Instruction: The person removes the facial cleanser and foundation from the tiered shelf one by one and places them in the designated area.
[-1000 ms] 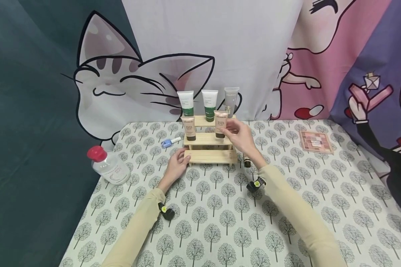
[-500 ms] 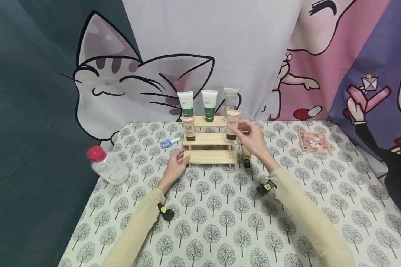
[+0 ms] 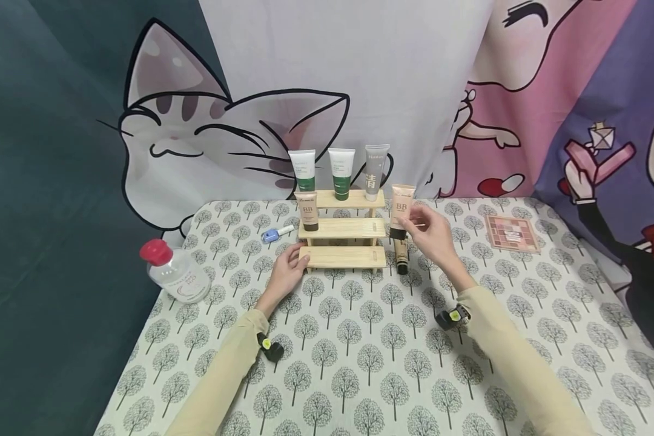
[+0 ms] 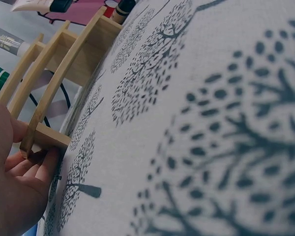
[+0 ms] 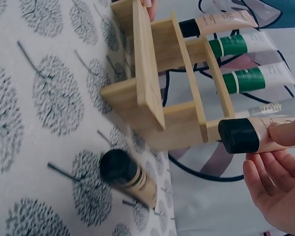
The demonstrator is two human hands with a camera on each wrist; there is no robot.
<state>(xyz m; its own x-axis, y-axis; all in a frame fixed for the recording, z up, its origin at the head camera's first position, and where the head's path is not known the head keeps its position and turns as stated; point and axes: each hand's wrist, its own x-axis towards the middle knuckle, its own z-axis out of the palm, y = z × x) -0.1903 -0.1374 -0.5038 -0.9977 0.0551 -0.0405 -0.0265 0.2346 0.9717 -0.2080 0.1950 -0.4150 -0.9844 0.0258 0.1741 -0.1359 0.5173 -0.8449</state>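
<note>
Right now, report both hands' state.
Left hand: gripping the stand at its bottom step's left end.
Right hand: holding a BB tube.

A pale wooden three-tier stand (image 3: 349, 257) is placed between left fingers (image 4: 48, 166) and right fingers (image 5: 279, 168); beneath the latter, a tan black-capped tube (image 3: 401, 253) is laid.

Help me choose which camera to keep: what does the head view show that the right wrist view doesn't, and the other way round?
Only the head view: the red-capped bottle, the blue nail polish and the makeup palette.

Only the right wrist view: the end face of the black cap on the held tube.

Both: that tube in the right hand, the wooden stand with four tubes on it, another tube lying on the table, and the left hand, though the wrist view catches only a bit of it.
</note>
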